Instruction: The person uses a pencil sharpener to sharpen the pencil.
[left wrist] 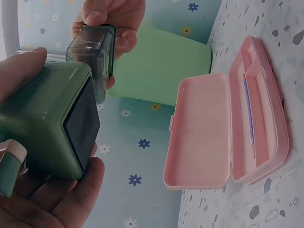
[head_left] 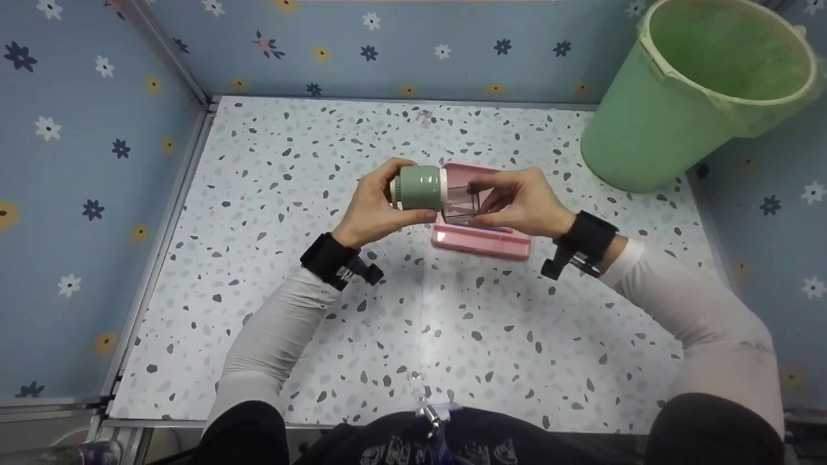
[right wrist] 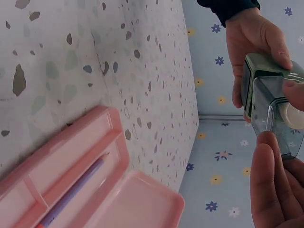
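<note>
In the head view my left hand grips a green, rounded-box crank pencil sharpener, thumb along its near side. Its crank handle shows at the edge of the left wrist view. My right hand pinches a clear, smoky shavings drawer between thumb and fingertips. The drawer lies right at the sharpener's cream-rimmed end and overlaps its body in the right wrist view. Both are held in the air over the table.
Below the hands an open pink pencil case lies on the speckled table, with a purple pencil in its tray. A tall green bin stands at the back right. Flowered walls border the table at the back and sides.
</note>
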### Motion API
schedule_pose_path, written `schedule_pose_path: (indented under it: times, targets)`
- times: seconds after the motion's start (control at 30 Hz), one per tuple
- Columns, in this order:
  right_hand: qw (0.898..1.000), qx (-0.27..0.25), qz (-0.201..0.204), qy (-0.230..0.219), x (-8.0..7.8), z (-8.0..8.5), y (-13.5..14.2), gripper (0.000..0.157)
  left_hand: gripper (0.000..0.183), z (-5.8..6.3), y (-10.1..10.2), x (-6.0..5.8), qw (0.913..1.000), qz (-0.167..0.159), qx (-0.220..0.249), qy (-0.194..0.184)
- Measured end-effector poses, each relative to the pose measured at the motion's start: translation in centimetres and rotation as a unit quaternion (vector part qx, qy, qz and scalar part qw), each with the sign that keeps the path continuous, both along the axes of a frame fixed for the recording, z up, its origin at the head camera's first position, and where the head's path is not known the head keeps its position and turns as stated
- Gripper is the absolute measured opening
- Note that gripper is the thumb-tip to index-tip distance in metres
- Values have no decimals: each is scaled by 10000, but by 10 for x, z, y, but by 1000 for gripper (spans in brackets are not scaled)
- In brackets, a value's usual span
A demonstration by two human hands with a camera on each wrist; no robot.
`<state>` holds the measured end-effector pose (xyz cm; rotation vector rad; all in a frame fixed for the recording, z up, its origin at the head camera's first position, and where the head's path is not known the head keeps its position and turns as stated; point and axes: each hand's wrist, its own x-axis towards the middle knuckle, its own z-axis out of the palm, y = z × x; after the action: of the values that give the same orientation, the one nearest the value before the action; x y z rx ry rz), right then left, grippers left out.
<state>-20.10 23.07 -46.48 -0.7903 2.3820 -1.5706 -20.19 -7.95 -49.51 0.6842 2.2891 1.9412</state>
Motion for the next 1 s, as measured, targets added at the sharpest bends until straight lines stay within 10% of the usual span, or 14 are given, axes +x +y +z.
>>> schedule_pose_path:
  times: [0.5, 1.0]
  targets:
    - [9945, -982, 33, -366, 2, -37, -22, 62, 78, -8, -6, 3, 9997, -116, -233, 21]
    - [9981, -376, -137, -479, 9, -60, -39, 62, 77, -22, 6, 6, 9980, -317, -542, 114]
